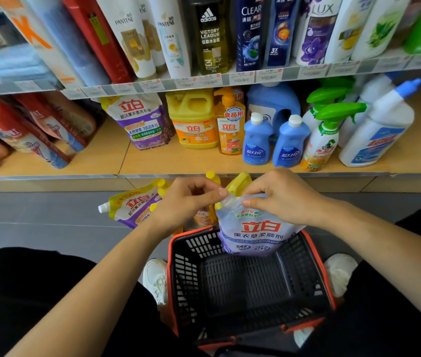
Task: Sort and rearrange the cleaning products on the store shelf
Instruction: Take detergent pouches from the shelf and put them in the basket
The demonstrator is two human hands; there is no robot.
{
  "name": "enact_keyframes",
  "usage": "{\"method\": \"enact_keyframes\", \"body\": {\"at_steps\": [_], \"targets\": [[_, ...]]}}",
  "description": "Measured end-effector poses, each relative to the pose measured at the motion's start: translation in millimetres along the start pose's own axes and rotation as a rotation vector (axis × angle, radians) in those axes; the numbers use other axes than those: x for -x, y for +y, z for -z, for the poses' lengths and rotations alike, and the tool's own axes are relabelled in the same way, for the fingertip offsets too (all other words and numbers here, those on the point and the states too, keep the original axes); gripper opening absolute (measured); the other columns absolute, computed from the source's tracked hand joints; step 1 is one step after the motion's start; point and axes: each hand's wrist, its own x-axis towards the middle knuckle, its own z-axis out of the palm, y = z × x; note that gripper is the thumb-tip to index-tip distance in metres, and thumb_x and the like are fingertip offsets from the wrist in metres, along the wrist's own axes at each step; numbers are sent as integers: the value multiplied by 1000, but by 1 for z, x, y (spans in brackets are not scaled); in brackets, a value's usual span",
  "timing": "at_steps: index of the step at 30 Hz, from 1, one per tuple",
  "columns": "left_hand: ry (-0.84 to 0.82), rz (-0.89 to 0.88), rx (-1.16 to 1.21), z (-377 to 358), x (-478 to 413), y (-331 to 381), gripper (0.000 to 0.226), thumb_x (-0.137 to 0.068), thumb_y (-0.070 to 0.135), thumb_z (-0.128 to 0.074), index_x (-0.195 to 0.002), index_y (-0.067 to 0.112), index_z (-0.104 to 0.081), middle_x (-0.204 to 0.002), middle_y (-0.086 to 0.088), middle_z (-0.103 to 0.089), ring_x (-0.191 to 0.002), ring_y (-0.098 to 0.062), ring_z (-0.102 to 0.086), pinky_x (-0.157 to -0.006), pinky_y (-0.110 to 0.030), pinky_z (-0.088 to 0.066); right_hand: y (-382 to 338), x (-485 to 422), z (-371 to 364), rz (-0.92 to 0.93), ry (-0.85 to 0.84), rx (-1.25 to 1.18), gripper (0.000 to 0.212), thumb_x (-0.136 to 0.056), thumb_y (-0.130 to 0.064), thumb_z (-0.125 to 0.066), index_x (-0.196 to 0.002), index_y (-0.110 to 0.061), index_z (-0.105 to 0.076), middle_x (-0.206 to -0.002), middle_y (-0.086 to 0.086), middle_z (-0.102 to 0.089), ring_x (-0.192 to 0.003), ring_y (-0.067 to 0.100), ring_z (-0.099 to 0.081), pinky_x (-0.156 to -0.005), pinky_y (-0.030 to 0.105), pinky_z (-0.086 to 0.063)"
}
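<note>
**Two hands hold a softener pouch over a basket**

A wooden shelf (152, 161) spans the view. On it stand a purple pouch (142, 119), a yellow jug (194, 119), two blue bottles (257, 140) and a green-triggered spray bottle (322, 140). Below, between the person's white shoes, sits a black basket (318, 261) with a red rim. A pale softener pouch (255, 228) hangs upright over the basket's far side, its bottom dipping inside. The right hand (281, 197) grips the pouch's top, fingers curled over it. The left hand (186, 199) pinches its top corner. Left of the hands, a tilted pouch (132, 204) lies under the shelf.
</note>
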Motion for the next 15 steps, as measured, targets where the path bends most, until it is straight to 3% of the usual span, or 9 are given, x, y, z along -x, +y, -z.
{"method": "enact_keyframes", "body": {"at_steps": [3,5,7,9,11,13,15], "targets": [[39,-107,-109,0,1,0,19,-85,20,-79,-99,6,-77,-91,-12,-75,-84,-36,-66,-77,-44,-54,-1,0,0,-3,-2,-3,10,-90,-26,-72,-84,-24,-79,-70,-5,-70,-69,14,-64,-64,40,-50],[10,-167,-130,3,1,2,22,-84,5,-79,-105,8,-76,-92,-3,-75,-83,-24,-67,-75,-33,-56,-1,0,1,-14,2,-12,9,-90,-26,-72,-87,-24,-80,-74,-4,-73,-72,15,-66,-65,39,-51],[-64,-199,-89,7,2,4,37,-83,-13,-72,-113,8,-72,-106,-2,-75,-99,-13,-69,-83,-25,-55,0,0,1,-15,5,-19,8,-90,-26,-72,-87,-25,-80,-73,-3,-73,-71,17,-66,-64,40,-51],[-91,-207,-46,9,2,6,48,-80,-22,-66,-119,6,-69,-120,-6,-73,-115,-16,-67,-90,-27,-55,1,-1,0,-16,-2,-9,10,-90,-27,-72,-84,-26,-79,-69,2,-70,-69,21,-64,-63,43,-50],[-31,-181,-56,7,2,7,42,-81,-14,-70,-117,8,-71,-114,-2,-74,-110,-17,-68,-88,-29,-56,1,-1,0,-19,-8,-3,11,-91,-28,-71,-83,-26,-78,-68,4,-69,-68,23,-63,-63,44,-50],[71,-126,-127,2,1,6,20,-86,8,-78,-106,12,-76,-95,-4,-76,-91,-20,-70,-77,-35,-55,2,-2,-1,-24,-12,-4,9,-91,-29,-71,-85,-26,-78,-70,3,-70,-69,22,-64,-64,44,-51],[116,-114,-239,0,1,4,17,-85,27,-80,-94,12,-78,-83,-8,-75,-77,-25,-69,-70,-42,-53,2,-2,-2,-28,-12,-8,8,-90,-28,-72,-88,-26,-79,-72,1,-72,-70,21,-65,-64,44,-51]]}}
